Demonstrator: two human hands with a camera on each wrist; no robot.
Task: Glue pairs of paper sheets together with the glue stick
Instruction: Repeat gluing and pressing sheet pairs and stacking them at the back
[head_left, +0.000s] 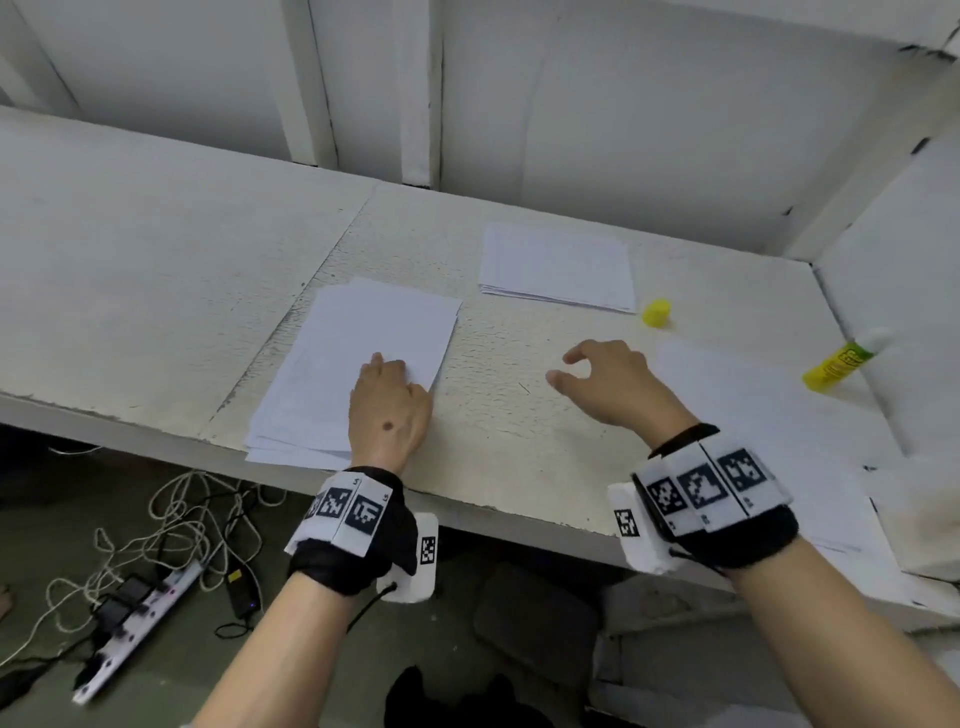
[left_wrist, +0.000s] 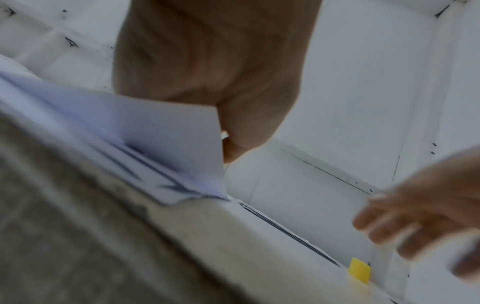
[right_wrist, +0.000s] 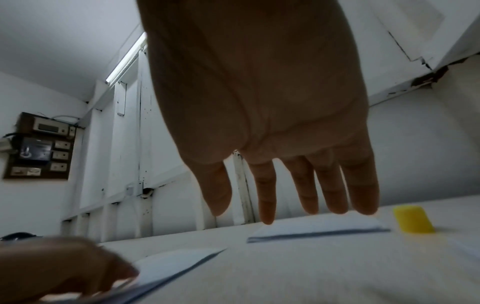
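**Lifting a sheet from the near stack**

Pinching the corner of the top sheet, my left hand rests on the near stack at the table edge. My right hand hovers relaxed, fingers spread, holding nothing. Far stack lies behind it. Yellow cap stands apart from the glue stick, which lies at right.

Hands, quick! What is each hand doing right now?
Left hand: pinching up the corner of the top sheet of the near paper stack.
Right hand: open, fingers loose, holding nothing, above the table.
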